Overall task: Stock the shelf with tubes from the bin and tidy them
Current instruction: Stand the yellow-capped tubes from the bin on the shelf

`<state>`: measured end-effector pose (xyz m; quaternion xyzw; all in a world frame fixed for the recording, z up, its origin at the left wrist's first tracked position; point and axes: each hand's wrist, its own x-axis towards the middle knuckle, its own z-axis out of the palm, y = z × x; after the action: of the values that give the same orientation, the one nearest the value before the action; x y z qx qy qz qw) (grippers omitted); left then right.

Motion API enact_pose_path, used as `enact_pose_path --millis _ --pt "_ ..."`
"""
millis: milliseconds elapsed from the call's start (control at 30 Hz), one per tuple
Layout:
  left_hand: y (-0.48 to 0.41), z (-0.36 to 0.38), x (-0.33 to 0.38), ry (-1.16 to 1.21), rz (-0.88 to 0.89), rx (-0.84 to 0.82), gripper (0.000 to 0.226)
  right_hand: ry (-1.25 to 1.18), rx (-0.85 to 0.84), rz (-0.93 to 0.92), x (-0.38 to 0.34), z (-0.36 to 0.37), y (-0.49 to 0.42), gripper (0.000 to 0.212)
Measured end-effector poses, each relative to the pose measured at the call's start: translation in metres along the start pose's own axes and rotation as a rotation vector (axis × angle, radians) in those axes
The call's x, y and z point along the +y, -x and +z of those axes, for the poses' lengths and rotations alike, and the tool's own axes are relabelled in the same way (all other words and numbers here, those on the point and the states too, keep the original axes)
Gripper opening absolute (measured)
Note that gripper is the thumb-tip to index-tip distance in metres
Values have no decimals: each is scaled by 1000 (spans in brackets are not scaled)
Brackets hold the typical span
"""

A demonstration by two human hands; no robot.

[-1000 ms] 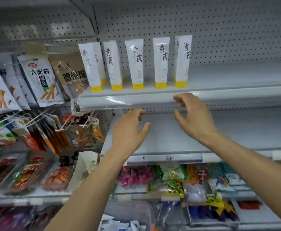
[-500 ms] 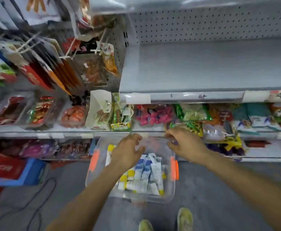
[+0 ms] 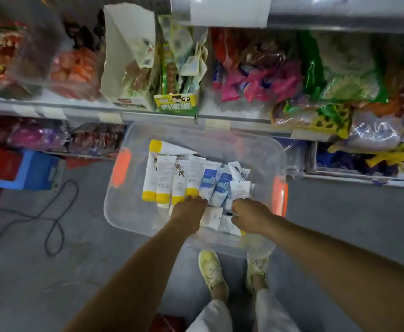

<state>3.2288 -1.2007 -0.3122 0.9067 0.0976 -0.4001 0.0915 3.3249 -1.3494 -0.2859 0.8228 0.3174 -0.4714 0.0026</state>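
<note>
The left hand (image 3: 189, 210) and the right hand (image 3: 250, 215), which one second ago were up at the bare shelf, have come down into the clear bin (image 3: 129, 219) on the floor. Both now touch the tubes (image 3: 164, 178) lying there. The fingers point down and are hidden, so I cannot tell if they are spread or pinching a tube. I think a new pick-up is starting. Farther away, the snack shelf (image 3: 52, 111) stays full.
</note>
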Motion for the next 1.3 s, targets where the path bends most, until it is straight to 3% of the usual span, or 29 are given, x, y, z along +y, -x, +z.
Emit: enact_pose_path --millis 133,267,400,533,633,700,767,867,967,1033,1100,1200,1300 --pt "-25 2 2 -348 199 100 66 18 -52 44 1 24 -19 33" --pt "-34 -1 1 -341 275 176 68 -19 -49 75 2 28 -22 35" --pt "-22 -15 1 -47 271 179 69 -236 -48 54 -2 7 -16 37" --pt "8 -43 8 521 147 147 46 -590 -59 67 -10 -42 11 6" --pt "35 -69 18 971 152 162 19 -774 -80 98 -16 -89 44 13" --pt "55 -90 27 1123 185 201 19 -837 -76 115 -19 -116 64 19" --pt "75 -111 38 1230 212 221 33 -847 -61 129 -24 -137 81 26" --pt "106 -143 53 1317 226 230 17 -886 -8 166 -32 -164 107 32" --pt "132 -165 65 1334 309 223 25 -963 63 194 -38 -186 143 32" --pt "145 -176 73 1307 348 277 8 -1009 104 184 -39 -196 166 33" --pt "157 -186 79 1267 357 349 29 -1070 112 145 -37 -204 186 38" --pt "175 -208 85 1402 315 461 14 -1209 143 50 -33 -214 213 47" --pt "191 -233 96 1583 270 515 12 -1079 198 -71 -25 -217 244 19"
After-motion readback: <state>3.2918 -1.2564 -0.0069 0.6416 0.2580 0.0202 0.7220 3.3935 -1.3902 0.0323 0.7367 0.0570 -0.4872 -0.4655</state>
